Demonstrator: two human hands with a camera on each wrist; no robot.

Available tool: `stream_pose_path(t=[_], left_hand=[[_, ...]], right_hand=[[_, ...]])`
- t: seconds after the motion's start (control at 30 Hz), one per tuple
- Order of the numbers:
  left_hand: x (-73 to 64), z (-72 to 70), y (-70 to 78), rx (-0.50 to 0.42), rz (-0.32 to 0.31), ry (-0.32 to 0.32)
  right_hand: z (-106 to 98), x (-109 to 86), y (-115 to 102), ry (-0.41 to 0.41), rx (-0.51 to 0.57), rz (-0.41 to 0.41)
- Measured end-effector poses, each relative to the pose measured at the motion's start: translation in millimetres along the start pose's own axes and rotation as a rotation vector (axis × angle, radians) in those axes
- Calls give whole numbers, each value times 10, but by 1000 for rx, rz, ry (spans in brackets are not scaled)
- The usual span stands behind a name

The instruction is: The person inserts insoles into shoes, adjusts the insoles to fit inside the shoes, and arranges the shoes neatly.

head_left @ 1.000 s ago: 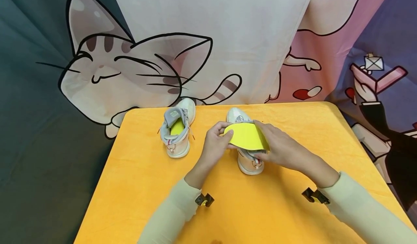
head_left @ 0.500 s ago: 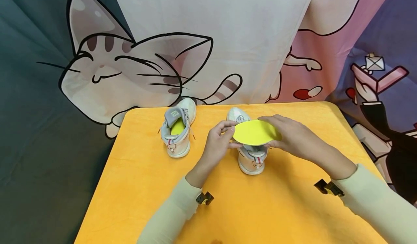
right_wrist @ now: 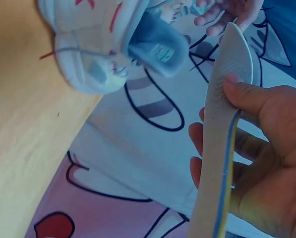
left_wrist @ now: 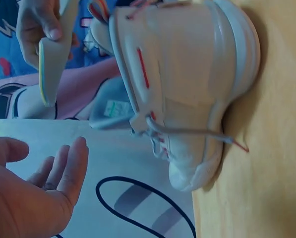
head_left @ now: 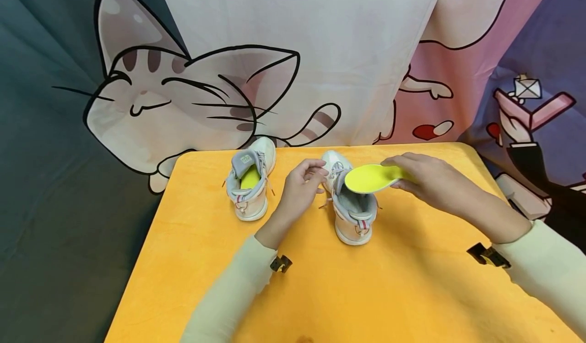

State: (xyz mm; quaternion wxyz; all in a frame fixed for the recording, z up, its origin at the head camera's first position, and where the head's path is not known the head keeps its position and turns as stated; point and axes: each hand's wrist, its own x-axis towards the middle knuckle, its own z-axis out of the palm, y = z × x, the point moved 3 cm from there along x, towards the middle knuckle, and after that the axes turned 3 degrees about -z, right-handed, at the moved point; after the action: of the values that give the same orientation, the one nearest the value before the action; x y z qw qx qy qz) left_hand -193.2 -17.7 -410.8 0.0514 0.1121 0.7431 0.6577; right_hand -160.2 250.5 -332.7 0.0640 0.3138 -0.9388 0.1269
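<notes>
My right hand (head_left: 432, 182) grips a yellow-green insole (head_left: 368, 179) by one end, thumb on one face and fingers on the other. Its rounded free end hangs over the opening of the right-hand shoe (head_left: 353, 226), a white and pale peach sneaker with red stitching. From the right wrist, the insole's (right_wrist: 219, 134) pale fabric face shows, with a blue and yellow edge. Left of that shoe, my left hand (head_left: 299, 188) is held in the air with nothing in it. Its fingers look relaxed in the left wrist view, apart from the shoe (left_wrist: 182, 64).
A matching shoe (head_left: 249, 208) stands to the left, a yellow-green insole (head_left: 250, 178) lying inside it. Both shoes point away, toward the far edge of the yellow table (head_left: 320, 292). Behind hangs a cloth printed with a cartoon cat (head_left: 169, 104).
The insole has left my left hand and moved right in my right hand, turning so its rounded end points left. More of the right-hand shoe's opening now shows.
</notes>
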Motion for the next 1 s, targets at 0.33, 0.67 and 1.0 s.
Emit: stream_pose_path(t=[0.33,0.67,1.0], left_hand=[[268,0,-53,307,24,-56],[545,234,-77,412,10,-268],[592,425,-162,613,66,-322]], right_hand=[[-6,-43,141,-40,-65,-33],[112,-134,160,-38,-98,-61],[186,-214,83,-47,-122,-85]])
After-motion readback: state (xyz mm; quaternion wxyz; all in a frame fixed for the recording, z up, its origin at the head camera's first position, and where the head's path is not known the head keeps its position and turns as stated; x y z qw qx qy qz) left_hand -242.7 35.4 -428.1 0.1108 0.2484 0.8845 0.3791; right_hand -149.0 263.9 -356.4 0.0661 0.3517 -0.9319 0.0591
